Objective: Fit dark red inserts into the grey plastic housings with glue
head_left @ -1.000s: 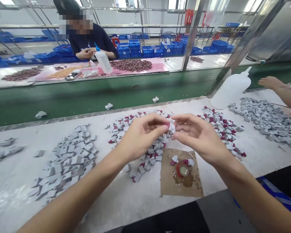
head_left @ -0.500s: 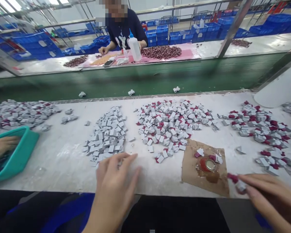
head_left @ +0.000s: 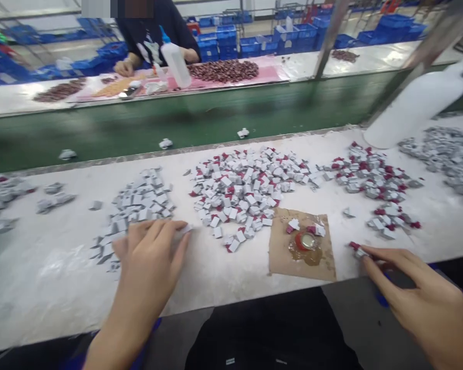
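Note:
My left hand (head_left: 150, 254) is at the near side of a pile of small grey plastic pieces (head_left: 142, 203). Between its thumb and index finger is one grey plastic piece (head_left: 187, 228), close to the table surface. My right hand (head_left: 416, 288), at the table's near edge, pinches a small maroon-and-grey plastic piece (head_left: 358, 250), maroon end pointing away. Left of that hand lies a brown cardboard square (head_left: 280, 262). On it are a red-rimmed round cap (head_left: 305, 240) in a wet, glossy puddle and two maroon-and-grey pieces (head_left: 293, 225).
Mixed grey and maroon pieces form a middle pile (head_left: 239, 190) and a right pile (head_left: 374, 174). A white squeeze bottle (head_left: 416, 108) leans behind at right. Beyond the green strip (head_left: 216, 115), a co-worker (head_left: 154, 41) sits at another bench. Several blue crates (head_left: 250, 46) stand behind.
My left hand has closed its thumb and index finger on a grey piece. My right hand still pinches its maroon-and-grey piece. The view has shifted right, leaving the teal basket almost out of sight.

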A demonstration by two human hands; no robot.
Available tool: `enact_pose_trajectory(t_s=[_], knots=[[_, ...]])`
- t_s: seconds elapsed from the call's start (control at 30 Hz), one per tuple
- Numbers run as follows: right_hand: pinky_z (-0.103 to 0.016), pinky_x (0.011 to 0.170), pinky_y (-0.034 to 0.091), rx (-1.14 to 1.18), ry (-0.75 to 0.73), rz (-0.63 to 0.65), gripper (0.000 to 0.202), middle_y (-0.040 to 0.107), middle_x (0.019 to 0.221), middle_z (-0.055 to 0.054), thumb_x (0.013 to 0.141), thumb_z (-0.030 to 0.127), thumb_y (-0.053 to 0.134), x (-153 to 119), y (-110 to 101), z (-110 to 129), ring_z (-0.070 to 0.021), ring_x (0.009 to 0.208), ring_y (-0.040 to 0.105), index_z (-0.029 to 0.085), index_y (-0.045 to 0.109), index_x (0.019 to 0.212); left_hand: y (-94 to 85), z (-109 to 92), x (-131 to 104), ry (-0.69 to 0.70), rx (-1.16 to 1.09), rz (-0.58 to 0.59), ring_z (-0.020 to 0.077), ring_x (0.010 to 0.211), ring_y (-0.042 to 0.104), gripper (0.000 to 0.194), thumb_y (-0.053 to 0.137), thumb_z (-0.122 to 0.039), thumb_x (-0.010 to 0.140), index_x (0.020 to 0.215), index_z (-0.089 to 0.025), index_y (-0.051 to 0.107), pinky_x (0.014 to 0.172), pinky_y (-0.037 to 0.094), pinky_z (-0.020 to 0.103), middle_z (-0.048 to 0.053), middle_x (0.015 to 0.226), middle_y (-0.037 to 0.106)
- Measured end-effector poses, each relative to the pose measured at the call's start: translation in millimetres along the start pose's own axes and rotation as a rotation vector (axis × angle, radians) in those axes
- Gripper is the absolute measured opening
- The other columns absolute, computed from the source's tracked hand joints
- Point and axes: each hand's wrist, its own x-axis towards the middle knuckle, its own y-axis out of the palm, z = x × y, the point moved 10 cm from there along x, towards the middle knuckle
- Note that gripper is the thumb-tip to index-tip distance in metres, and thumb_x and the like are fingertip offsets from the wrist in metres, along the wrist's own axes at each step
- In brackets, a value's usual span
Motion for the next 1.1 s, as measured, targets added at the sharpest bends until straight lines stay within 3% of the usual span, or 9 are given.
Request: enact_pose_trajectory(t_s=[0.17,0.23,0.33,0.5,0.63,0.77,0.87,1.0,1.1], knots=[[-0.032,0.082,0.066,0.159,0.014,0.023,0.018,0.089,0.112,-0.001,0.108,0.025,0.084,15.6,9.9,46.0,-0.0222,0.098,0.084,0.036,0.093,0.119,32.7,-25.3,-43.4,0.167,-0.384,0.181,0.0326,0.11,0.078,0.028,0.071,-0.054,0.113,0.131,-0.034,0.077,0.094,0.061,0.043,0.003,0.12,0.085],[-0.031,0.083,0.067,0.207,-0.043,0.047,0.025,0.089,0.109,0.0,0.107,0.018,0.083,21.0,17.8,64.9,-0.0202,0.097,0.084,0.036,0.094,0.12,44.2,-35.6,-51.6,0.238,-0.403,0.206,0.031,0.114,0.078,0.024,0.069,-0.05,0.114,0.13,-0.035,0.079,0.097,0.062,0.041,0.003,0.122,0.085],[-0.029,0.079,0.07,0.256,-0.091,0.091,0.028,0.09,0.106,0.0,0.106,0.013,0.082,25.8,30.0,85.7,-0.0191,0.092,0.086,0.035,0.095,0.118,47.0,-39.1,-49.8,0.24,-0.347,0.119,0.0342,0.122,0.077,0.024,0.065,-0.045,0.116,0.132,-0.033,0.08,0.104,0.062,0.047,0.007,0.129,0.081],[-0.031,0.074,0.073,0.288,-0.097,0.143,0.03,0.09,0.106,-0.004,0.107,0.015,0.08,25.8,43.4,95.7,-0.0233,0.092,0.089,0.036,0.096,0.121,48.5,-39.5,-44.1,0.167,-0.384,0.103,0.0325,0.122,0.082,0.026,0.067,-0.041,0.115,0.139,-0.033,0.075,0.103,0.067,0.043,0.008,0.135,0.08],[-0.032,0.08,0.075,0.299,-0.081,0.172,0.028,0.09,0.107,-0.005,0.108,0.015,0.078,23.0,50.4,91.6,-0.0232,0.093,0.088,0.033,0.096,0.119,45.2,-41.6,-46.7,0.148,-0.445,0.068,0.0296,0.107,0.084,0.022,0.075,-0.046,0.109,0.127,-0.034,0.08,0.094,0.067,0.037,0.004,0.124,0.083],[-0.03,0.079,0.073,0.316,-0.045,0.173,0.024,0.087,0.104,-0.004,0.107,0.017,0.08,22.3,52.0,88.7,-0.0208,0.09,0.086,0.032,0.096,0.117,39.6,-43.6,-48.1,-0.038,-0.564,0.071,0.0273,0.095,0.077,0.023,0.076,-0.051,0.109,0.124,-0.034,0.082,0.09,0.064,0.037,0.003,0.111,0.081],[-0.029,0.08,0.07,0.363,0.016,0.156,0.024,0.087,0.103,-0.003,0.106,0.019,0.083,24.2,50.0,83.6,-0.0195,0.092,0.085,0.036,0.097,0.117,37.6,-65.8,-40.6,-0.111,-0.735,0.137,0.0236,0.088,0.073,0.026,0.079,-0.054,0.108,0.125,-0.035,0.085,0.084,0.065,0.033,0.002,0.105,0.08],[-0.029,0.088,0.072,0.603,0.17,0.168,0.018,0.088,0.105,-0.002,0.107,0.026,0.087,25.0,55.6,70.1,-0.0204,0.099,0.086,0.039,0.097,0.117,50.2,-115.5,-17.1,-0.186,-1.121,0.297,0.0226,0.093,0.084,0.024,0.085,-0.053,0.105,0.113,-0.03,0.087,0.082,0.07,0.027,0.003,0.104,0.086],[-0.036,0.096,0.074,0.818,0.3,0.218,0.013,0.091,0.111,-0.004,0.107,0.034,0.09,21.0,67.9,63.4,-0.0249,0.107,0.089,0.037,0.097,0.118,62.6,-153.2,0.9,-0.245,-1.41,0.368,0.0238,0.1,0.089,0.024,0.09,-0.048,0.103,0.113,-0.027,0.087,0.089,0.074,0.029,0.004,0.106,0.089]])
